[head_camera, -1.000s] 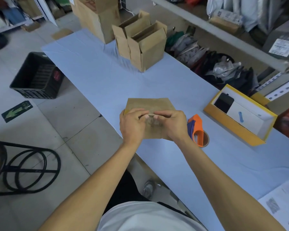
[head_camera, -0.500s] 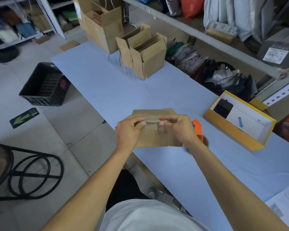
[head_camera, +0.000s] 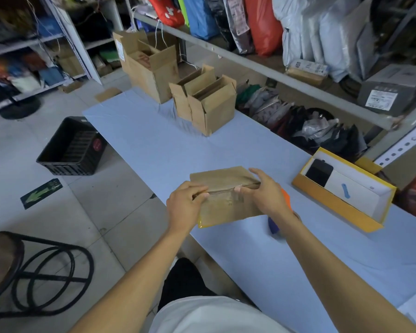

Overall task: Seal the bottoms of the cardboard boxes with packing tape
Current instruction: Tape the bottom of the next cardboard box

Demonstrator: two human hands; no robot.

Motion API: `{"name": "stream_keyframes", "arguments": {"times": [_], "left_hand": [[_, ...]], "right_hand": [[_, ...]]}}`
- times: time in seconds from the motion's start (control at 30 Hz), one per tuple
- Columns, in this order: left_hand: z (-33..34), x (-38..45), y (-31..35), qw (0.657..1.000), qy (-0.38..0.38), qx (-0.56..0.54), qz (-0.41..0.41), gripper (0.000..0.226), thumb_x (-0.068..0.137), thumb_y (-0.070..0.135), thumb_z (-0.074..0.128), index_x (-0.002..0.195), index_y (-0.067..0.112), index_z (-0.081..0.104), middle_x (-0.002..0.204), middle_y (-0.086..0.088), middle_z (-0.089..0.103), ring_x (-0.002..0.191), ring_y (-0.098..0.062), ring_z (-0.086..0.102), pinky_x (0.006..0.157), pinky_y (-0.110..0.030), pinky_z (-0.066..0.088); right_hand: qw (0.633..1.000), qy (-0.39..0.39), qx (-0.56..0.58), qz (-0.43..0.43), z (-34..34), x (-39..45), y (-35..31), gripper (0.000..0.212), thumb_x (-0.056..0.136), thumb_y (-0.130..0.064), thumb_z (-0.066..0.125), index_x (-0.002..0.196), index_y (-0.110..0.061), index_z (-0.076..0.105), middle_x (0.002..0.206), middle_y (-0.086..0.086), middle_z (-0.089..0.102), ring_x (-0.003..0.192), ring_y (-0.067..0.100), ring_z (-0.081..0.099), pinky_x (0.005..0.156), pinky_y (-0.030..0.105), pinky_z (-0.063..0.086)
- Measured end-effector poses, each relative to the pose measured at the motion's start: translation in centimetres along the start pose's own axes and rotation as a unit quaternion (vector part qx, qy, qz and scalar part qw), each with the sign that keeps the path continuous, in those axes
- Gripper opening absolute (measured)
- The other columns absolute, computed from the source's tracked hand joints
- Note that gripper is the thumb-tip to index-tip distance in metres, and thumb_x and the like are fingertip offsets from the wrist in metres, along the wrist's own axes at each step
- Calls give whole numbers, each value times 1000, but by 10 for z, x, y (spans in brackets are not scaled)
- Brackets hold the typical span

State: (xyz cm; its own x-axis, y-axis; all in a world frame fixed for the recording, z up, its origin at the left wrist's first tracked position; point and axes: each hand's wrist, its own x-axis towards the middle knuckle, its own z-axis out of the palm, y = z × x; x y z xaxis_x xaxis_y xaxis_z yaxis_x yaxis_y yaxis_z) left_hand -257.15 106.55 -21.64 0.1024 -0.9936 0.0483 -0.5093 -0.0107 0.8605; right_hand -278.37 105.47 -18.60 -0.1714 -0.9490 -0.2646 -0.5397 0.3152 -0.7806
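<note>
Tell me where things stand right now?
Both hands, left hand and right hand, on cardboard box, fingers pinching along its taped seam. Tape dispenser mostly hidden behind right wrist. Nothing obstructing.

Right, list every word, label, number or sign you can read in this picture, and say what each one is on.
No text here is legible.
White label on the grey carton on the metal shelf: print too small.
White label on the large brown cardboard box at the table's far end: blurred.
Red round mark on the black plastic crate: unreadable.
Green floor sticker: an arrow only, no words.
</note>
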Motion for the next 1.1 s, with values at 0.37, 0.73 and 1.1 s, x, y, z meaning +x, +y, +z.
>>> {"name": "stream_keyframes", "arguments": {"times": [0.37,0.73,1.1], "left_hand": [[35,-16,7,999,33,14,-24,12,82,26,76,94,23,75,95,16,61,85,-2,58,81,-29,51],[-31,62,-22,980,-133,62,-134,80,82,54,68,149,32,31,149,-2,36,139,-26,32,109,-36,34],[-127,101,-65,986,-59,-127,-93,82,80,11,78,142,43,35,126,14,51,106,-4,56,71,-10,44]], "right_hand": [[952,-7,224,207,37,1,7,121,65,-67,77,147,-55,-11,161,-3,15,140,32,32,85,51,55],[951,-50,299,63,31,15,6,87,88,-34,68,149,-57,11,154,-10,38,132,21,49,107,52,43],[990,-55,102,-75,92,67,-85,62,96,-38,53,134,-73,20,107,-30,54,98,4,61,82,33,54]]}}
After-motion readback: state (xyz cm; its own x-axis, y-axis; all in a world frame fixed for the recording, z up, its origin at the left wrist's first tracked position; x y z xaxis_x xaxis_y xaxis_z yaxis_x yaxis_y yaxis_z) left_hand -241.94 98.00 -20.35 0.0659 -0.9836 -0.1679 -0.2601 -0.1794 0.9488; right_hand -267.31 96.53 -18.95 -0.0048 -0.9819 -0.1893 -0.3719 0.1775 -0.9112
